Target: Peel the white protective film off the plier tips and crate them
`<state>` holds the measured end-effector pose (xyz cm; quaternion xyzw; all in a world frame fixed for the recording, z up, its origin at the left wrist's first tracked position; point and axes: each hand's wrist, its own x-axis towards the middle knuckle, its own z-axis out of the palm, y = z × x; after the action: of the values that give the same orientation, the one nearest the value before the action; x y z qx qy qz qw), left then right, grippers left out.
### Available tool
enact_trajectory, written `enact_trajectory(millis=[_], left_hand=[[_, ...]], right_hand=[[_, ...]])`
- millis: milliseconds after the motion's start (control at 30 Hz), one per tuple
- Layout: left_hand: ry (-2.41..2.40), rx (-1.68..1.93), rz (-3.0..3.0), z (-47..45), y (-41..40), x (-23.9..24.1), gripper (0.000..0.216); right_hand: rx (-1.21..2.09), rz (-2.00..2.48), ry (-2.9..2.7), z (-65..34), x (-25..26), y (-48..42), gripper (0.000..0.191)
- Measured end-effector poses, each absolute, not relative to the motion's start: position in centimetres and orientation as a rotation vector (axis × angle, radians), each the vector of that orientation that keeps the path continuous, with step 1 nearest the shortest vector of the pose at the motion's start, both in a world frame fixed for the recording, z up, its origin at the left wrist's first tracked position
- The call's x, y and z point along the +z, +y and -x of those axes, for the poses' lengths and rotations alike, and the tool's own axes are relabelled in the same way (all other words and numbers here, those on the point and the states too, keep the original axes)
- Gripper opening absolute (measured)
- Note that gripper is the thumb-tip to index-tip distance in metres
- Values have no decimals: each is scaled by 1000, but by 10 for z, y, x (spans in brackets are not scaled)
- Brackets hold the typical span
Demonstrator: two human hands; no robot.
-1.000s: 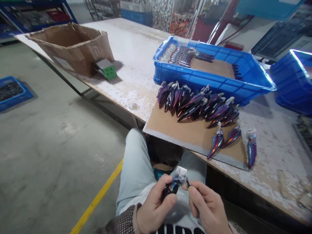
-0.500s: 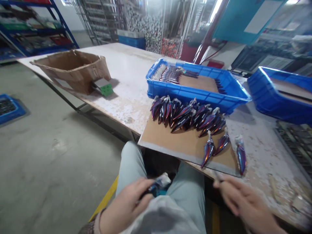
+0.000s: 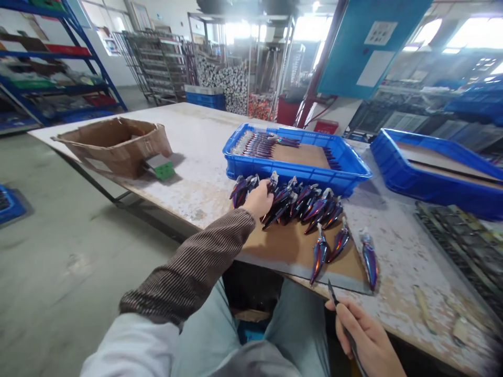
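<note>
rests the left hand (image 3: 259, 200) among lures (image 3: 317, 207) on cardboard (image 3: 271, 246), cannot tell whether gripping one. clasps a knife (image 3: 332, 294) in the right hand (image 3: 362, 329), well apart from the left and near three separate lures. has a blue crate (image 3: 322, 179) just beyond the left.

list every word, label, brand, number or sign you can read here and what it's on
No text is readable.
Upper sheet on the teal cabinet: dark marks, too small to read.
Lower sheet there: no print can be made out.
Pale label on the cardboard box: too blurred.
Glossy purple pieces: any print is too small to read.
</note>
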<state>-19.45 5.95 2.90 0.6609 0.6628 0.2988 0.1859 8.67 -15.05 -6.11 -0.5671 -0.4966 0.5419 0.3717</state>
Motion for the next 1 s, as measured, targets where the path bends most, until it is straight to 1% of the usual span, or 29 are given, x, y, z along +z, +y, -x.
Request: enact_trajectory(millis=[100,167,233,300,467,533,600,700,900,1000], left_hand=[[1951,770,-1964,176,89,42,47],[1966,747,-2056,159,85,46,45],[1916,701,-2154,136,67,43,37],[1808,607,-2241,109,41,32,33],[1643,375,-2303,53,2,-7,56],[1647,318,-2270,47,3,-17,54],[1649,290,-2235,52,6,-21,44],[1646,306,-2188,72,2,-22,34],[1597,447,-2067,114,-41,-24,26],[1427,747,-1819,126,-72,-28,20]], right_hand=[[1364,1483,-1242,-95,-58,-154,49],[1354,1500,-1199,-99,-57,-156,49],[1350,1511,-1131,-101,-59,-157,50],[1350,1507,-1069,-99,-62,-156,52],[1330,1453,-1031,-93,-60,-155,49],[1305,1447,-1024,-94,-57,-157,47],[1296,1456,-1010,-97,-55,-160,47],[1314,1467,-1004,-98,-57,-163,47],[1407,1411,-1092,-83,-61,-159,47],[1448,1359,-1171,-73,-57,-156,45]])
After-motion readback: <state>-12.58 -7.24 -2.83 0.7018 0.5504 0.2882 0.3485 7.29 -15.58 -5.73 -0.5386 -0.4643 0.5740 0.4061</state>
